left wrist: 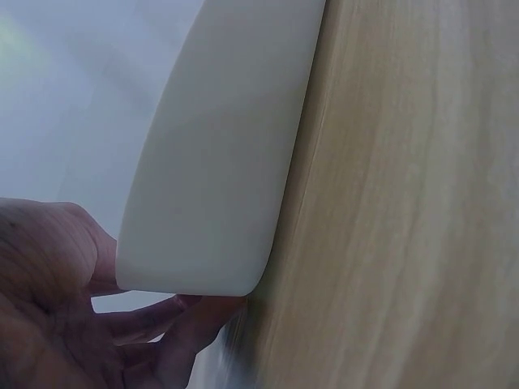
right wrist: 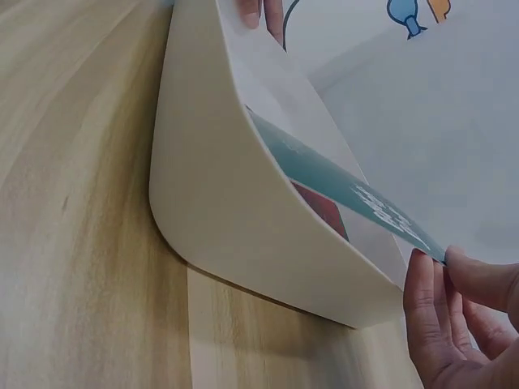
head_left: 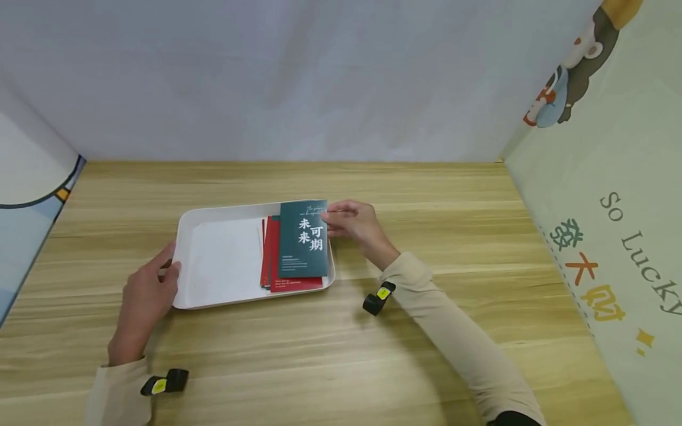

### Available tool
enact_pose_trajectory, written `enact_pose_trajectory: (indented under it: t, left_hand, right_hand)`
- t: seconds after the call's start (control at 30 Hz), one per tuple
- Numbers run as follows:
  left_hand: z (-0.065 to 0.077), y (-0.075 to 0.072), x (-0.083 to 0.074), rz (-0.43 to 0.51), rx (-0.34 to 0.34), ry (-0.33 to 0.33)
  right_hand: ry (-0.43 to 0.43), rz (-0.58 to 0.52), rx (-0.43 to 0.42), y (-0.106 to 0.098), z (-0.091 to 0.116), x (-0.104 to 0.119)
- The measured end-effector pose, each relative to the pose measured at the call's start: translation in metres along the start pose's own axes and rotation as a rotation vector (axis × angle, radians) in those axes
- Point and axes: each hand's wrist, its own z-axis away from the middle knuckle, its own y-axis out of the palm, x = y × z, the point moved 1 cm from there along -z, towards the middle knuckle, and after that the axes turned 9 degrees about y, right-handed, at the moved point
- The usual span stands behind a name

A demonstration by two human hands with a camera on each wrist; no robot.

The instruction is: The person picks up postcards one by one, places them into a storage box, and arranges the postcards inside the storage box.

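A white tray sits on the wooden table, with its outer wall filling much of the left wrist view. My left hand grips its left end, fingers against the end wall. In the tray's right part lies a stack of red and dark booklets, partly covered. Above them is a green notebook with white Chinese characters. My right hand pinches its upper right edge between thumb and fingers. The right wrist view shows the green notebook tilted, its held side raised above the tray rim.
The wooden table reaches back to a pale grey wall. On the right stands a light green panel with printed lettering and a cartoon figure. A printed panel borders the left side. Black straps hang at both wrists.
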Motion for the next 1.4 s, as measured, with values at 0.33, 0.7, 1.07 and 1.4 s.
enact_pose_trajectory:
  t: [0.33, 0.7, 1.07, 1.4]
  left_hand:
    - [0.001, 0.003, -0.004, 0.021, -0.001, 0.001]
    - [-0.001, 0.004, -0.007, 0.011, 0.008, 0.020]
    - [-0.001, 0.004, -0.007, 0.006, 0.003, 0.025]
    - [-0.005, -0.004, -0.001, -0.008, -0.026, 0.093]
  right_hand:
    - [-0.052, 0.080, -0.020, 0.006, 0.002, 0.003]
    - [-0.187, 0.442, -0.140, 0.007, 0.009, -0.001]
    - [-0.249, 0.590, -0.162, 0.011, 0.015, -0.001]
    - [-0.140, 0.532, -0.100, 0.000, 0.019, 0.007]
